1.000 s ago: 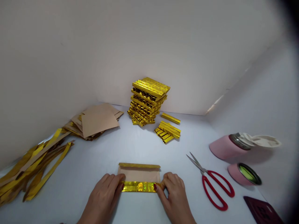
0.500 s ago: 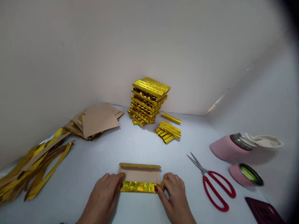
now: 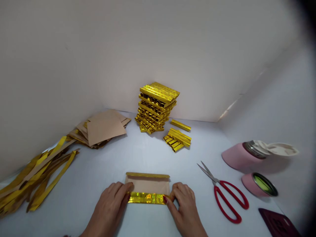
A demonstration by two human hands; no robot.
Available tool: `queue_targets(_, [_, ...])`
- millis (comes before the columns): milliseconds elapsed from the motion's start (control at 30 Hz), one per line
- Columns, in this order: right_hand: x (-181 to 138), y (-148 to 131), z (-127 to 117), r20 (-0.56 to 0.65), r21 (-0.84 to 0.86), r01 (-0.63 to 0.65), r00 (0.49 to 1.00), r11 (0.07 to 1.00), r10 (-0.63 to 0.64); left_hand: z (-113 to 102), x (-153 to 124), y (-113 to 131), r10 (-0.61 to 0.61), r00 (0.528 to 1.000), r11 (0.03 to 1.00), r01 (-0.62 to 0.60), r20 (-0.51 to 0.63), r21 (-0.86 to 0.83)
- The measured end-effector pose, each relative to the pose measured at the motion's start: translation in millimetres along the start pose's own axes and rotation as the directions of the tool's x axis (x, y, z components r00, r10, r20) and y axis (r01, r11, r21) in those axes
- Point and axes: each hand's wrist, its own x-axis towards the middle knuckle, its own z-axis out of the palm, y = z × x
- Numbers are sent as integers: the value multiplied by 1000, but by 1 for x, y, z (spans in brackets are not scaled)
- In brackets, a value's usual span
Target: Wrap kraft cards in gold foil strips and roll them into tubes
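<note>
Head view, gold-backed sheet (image 3: pixel 148 186) between the hands (image 3: pixel 111 201) (image 3: pixel 183 201), both pinching its folded near edge

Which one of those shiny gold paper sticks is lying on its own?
The single shiny gold paper stick right of the tall gold paper-stick stack, just behind the small gold paper-stick pile. It lies apart; the others are stacked together.

folded sheet (image 3: pixel 148 185) 1 | gold stacks (image 3: pixel 158 107) 2 (one small) | scissors (image 3: pixel 215 180) 1 | bottle (image 3: pixel 240 156) 1
</note>
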Motion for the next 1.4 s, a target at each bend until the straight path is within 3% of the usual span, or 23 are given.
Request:
queue_targets(100, [1,2,1,-13,-7,6,1000,1000,-7,-4,4,1,147,989,982,-149,25,115])
queue_targets(233, [1,2,-1,-50,-41,42,998,998,-44,-10,13,7,440,873,877,-468,212,107])
queue_targets(333, [1,-3,-4,-123,-143,108,984,984,-126,-9,12,14,500,835,823,-541,231,173])
queue_targets(433, [2,-16,0,-194,-338,268,918,902,-345,-6,4,17,481,851,806,-524,210,275])
queue_targets(567, [4,-31,18,-63,-435,560,762,705,-645,-2,-6,14,470,860,824,-508,199,252])
queue_targets(633, [4,-31,25,5,-448,601,742,662,-670,-1,-8,11,466,865,834,-500,186,235])
queue_targets(733, [-2,-22,26,90,-459,611,754,645,-650,-3,-8,10,448,873,843,-484,194,235])
queue_targets(900, [-18,1,4,126,-475,540,823,695,-554,-11,-14,5,435,868,830,-490,239,267])
queue_targets(1067, [-19,6,-9,120,-468,548,816,693,-565,-12,0,-4,372,884,852,-447,285,273])
queue_targets(1200, [-11,-10,16,40,-335,605,775,723,-630,-4,34,-1,149,960,923,-221,238,314])
queue_targets(1300, [-6,-22,45,-132,-275,574,772,772,-621,2,48,4,106,974,933,-166,200,318])
queue_targets(1400, [-3,-24,53,-192,-246,563,770,789,-609,3,47,8,96,979,951,-143,178,276])
